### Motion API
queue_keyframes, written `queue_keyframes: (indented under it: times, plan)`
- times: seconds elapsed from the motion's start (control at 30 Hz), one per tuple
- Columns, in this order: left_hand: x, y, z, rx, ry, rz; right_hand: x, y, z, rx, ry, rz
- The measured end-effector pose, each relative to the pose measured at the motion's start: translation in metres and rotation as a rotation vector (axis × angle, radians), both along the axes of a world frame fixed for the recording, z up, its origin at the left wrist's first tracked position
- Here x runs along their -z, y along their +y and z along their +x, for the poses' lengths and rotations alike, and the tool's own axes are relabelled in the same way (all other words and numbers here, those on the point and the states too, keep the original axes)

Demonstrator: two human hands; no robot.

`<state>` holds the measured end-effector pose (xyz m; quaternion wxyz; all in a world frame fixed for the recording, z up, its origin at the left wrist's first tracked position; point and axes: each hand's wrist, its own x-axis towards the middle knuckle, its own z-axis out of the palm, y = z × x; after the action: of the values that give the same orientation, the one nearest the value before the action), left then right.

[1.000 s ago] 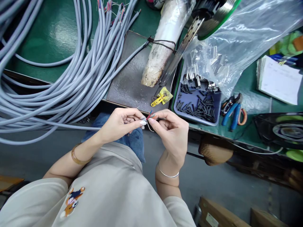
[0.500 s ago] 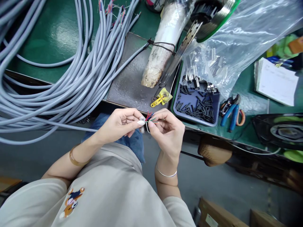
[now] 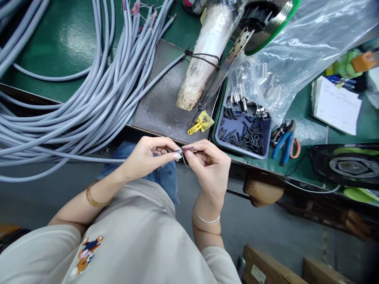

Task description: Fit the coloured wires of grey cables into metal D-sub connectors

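While two hands (image 3: 151,156) (image 3: 211,163) hold one cable end (image 3: 188,149), one tray (image 3: 243,152) sits near

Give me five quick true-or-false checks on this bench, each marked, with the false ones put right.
1. The left hand grips a grey cable near its end. True.
2. The right hand pinches coloured wires. True.
3. The two hands are far apart. False: they nearly meet at the wires.
4. The purple tray holds small black pieces. True.
5. Nothing lies to the right of the tray. False: blue-handled pliers lie there on the green table.
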<state>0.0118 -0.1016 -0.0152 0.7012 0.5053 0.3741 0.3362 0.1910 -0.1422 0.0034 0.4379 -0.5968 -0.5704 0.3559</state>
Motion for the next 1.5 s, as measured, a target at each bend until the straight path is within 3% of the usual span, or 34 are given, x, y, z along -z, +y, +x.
queue_keyframes:
  times: [0.27,0.5,0.77,1.07,1.5]
  plan:
    - [0.002,-0.002,0.0,-0.006,0.0,0.024,-0.003,0.0,-0.001,0.002,-0.051,0.051]
    - [-0.006,-0.004,0.003,-0.062,-0.031,0.144,0.004,0.0,-0.002,0.039,0.02,-0.008]
    - [-0.007,-0.005,0.005,-0.109,-0.021,0.219,0.006,-0.005,-0.009,0.112,-0.171,0.333]
    - [-0.008,-0.001,0.004,0.036,0.025,0.168,0.006,-0.004,0.006,-0.006,-0.022,0.102]
    - [-0.007,0.002,0.002,0.19,0.107,0.183,-0.013,-0.003,0.02,-0.166,-0.206,0.055]
